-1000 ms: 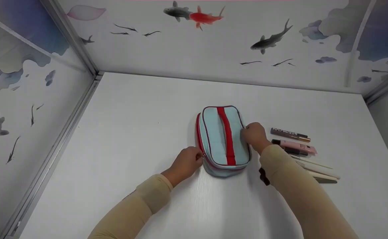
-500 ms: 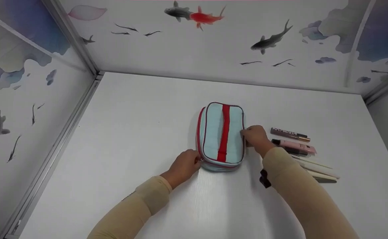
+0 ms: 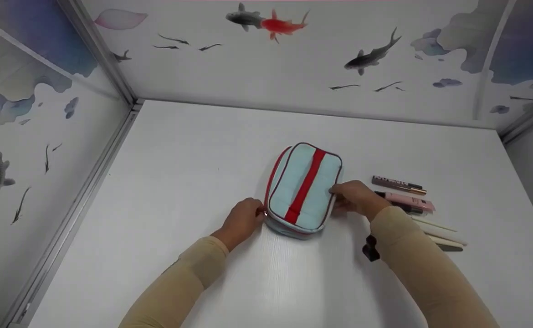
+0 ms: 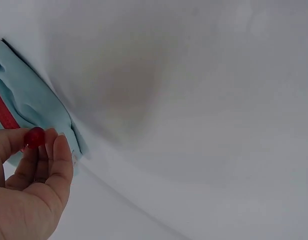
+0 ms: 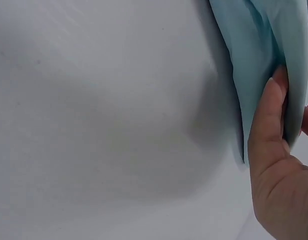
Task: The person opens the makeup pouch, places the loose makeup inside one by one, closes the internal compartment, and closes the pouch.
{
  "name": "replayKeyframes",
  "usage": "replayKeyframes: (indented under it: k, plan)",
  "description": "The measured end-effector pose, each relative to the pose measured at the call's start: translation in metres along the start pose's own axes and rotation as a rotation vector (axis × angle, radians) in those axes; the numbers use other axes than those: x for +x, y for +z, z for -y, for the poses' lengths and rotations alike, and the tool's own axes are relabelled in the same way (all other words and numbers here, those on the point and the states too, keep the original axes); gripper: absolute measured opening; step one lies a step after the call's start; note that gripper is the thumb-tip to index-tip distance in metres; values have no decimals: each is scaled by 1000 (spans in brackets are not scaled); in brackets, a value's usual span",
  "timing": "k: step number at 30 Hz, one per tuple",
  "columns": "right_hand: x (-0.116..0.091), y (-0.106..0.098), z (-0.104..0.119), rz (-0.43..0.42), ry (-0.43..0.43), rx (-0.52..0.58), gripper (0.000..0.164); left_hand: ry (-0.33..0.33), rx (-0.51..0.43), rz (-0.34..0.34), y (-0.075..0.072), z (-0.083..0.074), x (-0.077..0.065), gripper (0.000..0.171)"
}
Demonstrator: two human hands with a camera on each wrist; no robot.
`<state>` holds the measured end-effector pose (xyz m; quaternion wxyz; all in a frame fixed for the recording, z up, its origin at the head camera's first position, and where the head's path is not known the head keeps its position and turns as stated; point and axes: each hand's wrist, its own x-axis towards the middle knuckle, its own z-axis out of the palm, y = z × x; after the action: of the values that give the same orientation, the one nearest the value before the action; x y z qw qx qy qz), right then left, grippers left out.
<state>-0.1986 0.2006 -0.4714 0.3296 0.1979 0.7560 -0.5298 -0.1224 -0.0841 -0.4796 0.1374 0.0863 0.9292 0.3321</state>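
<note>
A light blue cosmetic bag [image 3: 319, 196] with dark red piping and a red strap handle [image 3: 306, 184] lies on the white table, its lid uppermost and its far end angled right. At the bag's near left corner, my left hand [image 3: 243, 218] pinches a round red zipper pull [image 4: 35, 137] between thumb and fingers. A red zipper [image 4: 5, 114] runs along that side. My right hand [image 3: 357, 196] grips the right edge of the lid, thumb on top. In the right wrist view its fingers [image 5: 270, 107] tuck into the fabric fold beneath the lid edge.
Right of the bag lie dark slim tubes [image 3: 398, 185], a pink tube [image 3: 410, 200] and several pale brush-like sticks [image 3: 444, 232], partly behind the right sleeve [image 3: 421, 259]. A small black object [image 3: 371, 249] shows beside that sleeve. Printed walls [image 3: 294, 68] border the table [image 3: 193, 150].
The bag has turned clockwise, its near end swinging left and its far end right. My left hand has shifted left with the zipper pull; my right hand has come slightly nearer.
</note>
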Motion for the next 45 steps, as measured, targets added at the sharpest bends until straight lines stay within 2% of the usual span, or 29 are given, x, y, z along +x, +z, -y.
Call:
replayKeyframes:
  k: [7,11,17,21,25,34,42,45]
  plan:
    - [-10,2,-13,119,-16,91,37,-29,-16,-62,-10,14,7,12]
    - [-15,7,-18,134,-28,147,35,-33,-23,-89,-12,18,9,12]
    - [-23,19,-20,61,-43,258,33,-64,-29,-74,-14,16,6,12]
    - [-27,26,-18,8,-63,353,29,-107,-62,-46,-17,12,3,14]
    - [-31,34,-18,-43,-69,429,24,-132,-100,-46,-18,10,0,15]
    - [-34,49,-18,-165,-77,504,17,-119,-213,-88,-11,7,-9,11]
    - [-28,57,-14,-217,-49,573,11,-96,-190,-84,-4,0,-20,9]
    - [-26,62,-12,-231,-47,600,13,-98,-192,-103,0,-4,-23,7]
